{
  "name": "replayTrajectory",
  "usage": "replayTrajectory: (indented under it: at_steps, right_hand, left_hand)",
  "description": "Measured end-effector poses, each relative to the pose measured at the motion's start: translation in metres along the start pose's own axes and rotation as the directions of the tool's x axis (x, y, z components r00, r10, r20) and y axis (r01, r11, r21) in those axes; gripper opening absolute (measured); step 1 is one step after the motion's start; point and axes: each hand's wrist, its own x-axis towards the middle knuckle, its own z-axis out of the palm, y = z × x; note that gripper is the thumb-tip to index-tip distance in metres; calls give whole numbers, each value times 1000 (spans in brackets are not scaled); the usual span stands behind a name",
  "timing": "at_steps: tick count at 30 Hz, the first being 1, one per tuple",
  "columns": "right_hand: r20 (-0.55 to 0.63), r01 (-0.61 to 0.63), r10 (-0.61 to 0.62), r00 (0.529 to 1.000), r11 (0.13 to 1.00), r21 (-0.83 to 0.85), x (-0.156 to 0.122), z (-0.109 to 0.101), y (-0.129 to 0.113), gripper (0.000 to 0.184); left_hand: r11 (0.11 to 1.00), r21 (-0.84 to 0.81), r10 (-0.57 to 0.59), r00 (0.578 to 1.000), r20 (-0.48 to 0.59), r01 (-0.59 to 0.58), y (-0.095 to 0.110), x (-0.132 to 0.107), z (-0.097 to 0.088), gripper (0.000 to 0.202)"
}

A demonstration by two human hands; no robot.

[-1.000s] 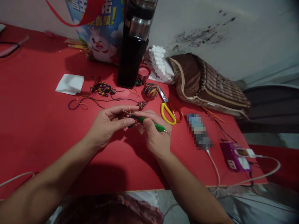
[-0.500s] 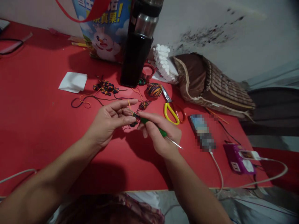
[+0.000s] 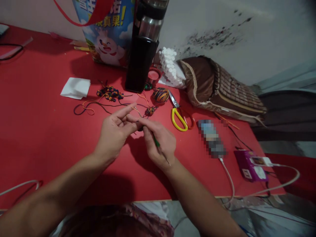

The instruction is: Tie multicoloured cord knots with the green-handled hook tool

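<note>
My left hand (image 3: 112,133) pinches a small, dark piece of knotted cord work (image 3: 140,128) between thumb and fingers, its index finger stretched out with an orange cord (image 3: 137,111) at the tip. Pressed close beside it, my right hand (image 3: 161,140) is closed around a green-handled crochet hook (image 3: 156,141). The hook's thin metal rear end sticks out toward the wrist. Fingers hide most of the cord work. Just beyond the hands lie a small multicolour bundle (image 3: 149,111), a striped ball of cord (image 3: 161,94) and a knotted multicolour cord piece (image 3: 110,93).
Scissors (image 3: 179,120) with yellow and red handles lie right of the hands, near a phone (image 3: 211,138) on a cable. A purple box (image 3: 249,166) is farther right. Behind stand a dark phone (image 3: 140,64), a bottle (image 3: 151,26) and a printed bag (image 3: 108,42). Folded white paper (image 3: 75,88) lies left.
My right hand has moved left and turned, so its fingertips now meet the left hand's at the cord work. The hook has swung to a steeper angle.
</note>
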Motion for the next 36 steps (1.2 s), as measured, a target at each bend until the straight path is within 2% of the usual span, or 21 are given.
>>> replayTrajectory:
  at_steps: [3,8,12,15,17,20,23,27,32,36]
  right_hand:
    - [-41,-14,14,999,1000,0,-3,1,0,44]
    - [-57,-166,176,983,974,152,-11,1,7,34]
    - [-52,-245,266,963,936,253,-13,2,12,30]
    - [-92,-269,302,949,925,268,-12,3,10,27]
    - [-111,-275,329,938,900,339,-11,5,8,25]
    - [-111,-290,388,915,824,487,-8,9,5,24]
    - [-86,-325,433,897,781,534,-6,11,4,27]
    - [-60,-338,427,902,787,515,-6,9,5,29]
    - [-35,-317,396,918,782,537,-7,2,7,24]
    - [-25,-316,374,927,815,485,-7,-4,6,25]
  left_hand:
    - [988,-109,-103,992,73,110,1,5,-2,51]
    - [966,-155,-193,976,97,206,8,11,-7,52]
    - [968,-159,-178,978,105,193,9,9,-7,54]
    - [976,-166,-128,987,99,143,6,6,-4,54]
    - [974,-189,-105,990,96,122,3,5,-2,53]
    - [956,-258,-120,988,97,142,-3,3,1,50]
    - [944,-283,-144,983,115,171,-5,2,1,48]
    - [954,-250,-138,981,135,168,-1,3,-1,47]
    - [946,-212,-213,964,162,245,10,7,-6,51]
    - [960,-167,-199,967,159,226,19,8,-9,49]
